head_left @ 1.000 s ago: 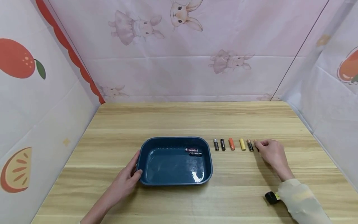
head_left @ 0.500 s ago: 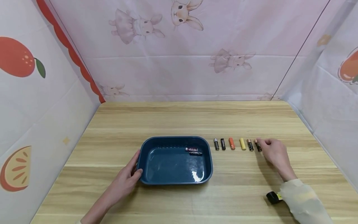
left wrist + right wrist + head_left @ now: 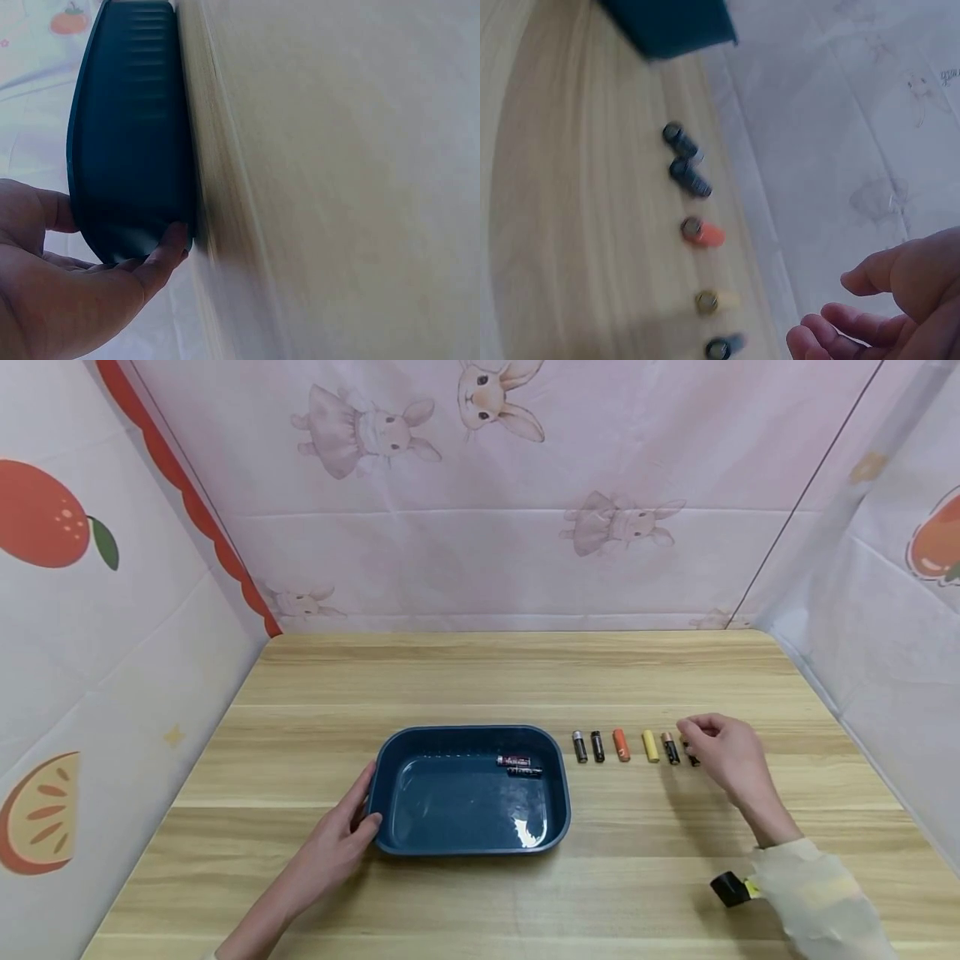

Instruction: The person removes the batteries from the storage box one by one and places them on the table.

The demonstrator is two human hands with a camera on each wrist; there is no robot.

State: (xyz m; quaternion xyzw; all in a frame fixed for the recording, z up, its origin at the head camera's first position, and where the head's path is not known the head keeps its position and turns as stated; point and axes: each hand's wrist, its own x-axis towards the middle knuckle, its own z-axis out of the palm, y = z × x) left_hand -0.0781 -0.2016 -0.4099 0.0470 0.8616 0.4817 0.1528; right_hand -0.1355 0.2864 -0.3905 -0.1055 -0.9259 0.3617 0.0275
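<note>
My left hand [image 3: 341, 843] grips the left side of a dark blue plastic bin [image 3: 468, 852], thumb at the rim and fingers along its outer wall. Two batteries [image 3: 519, 767] lie inside, near its right back corner. To the right of the bin stretches a row of batteries on the table: one silver and black [image 3: 580, 747], one black [image 3: 597, 747], one orange [image 3: 621, 746], one yellow [image 3: 650, 747], then a black and copper one [image 3: 671, 749]. Over the row's last dark battery [image 3: 692, 758], partly covered, hovers my right hand [image 3: 726, 758]; its fingers are loosely bent around nothing in the right wrist view.
The wooden table [image 3: 420, 681] reaches back to a pink curtain [image 3: 480, 568] printed with rabbits. White fruit-printed sheets [image 3: 135, 652] stand at both sides. A small black device [image 3: 729, 889] is attached at my right sleeve [image 3: 817, 893].
My right hand has come off the battery at the right end of the row, risen a little and shifted slightly left. The left hand and the bin stay in place.
</note>
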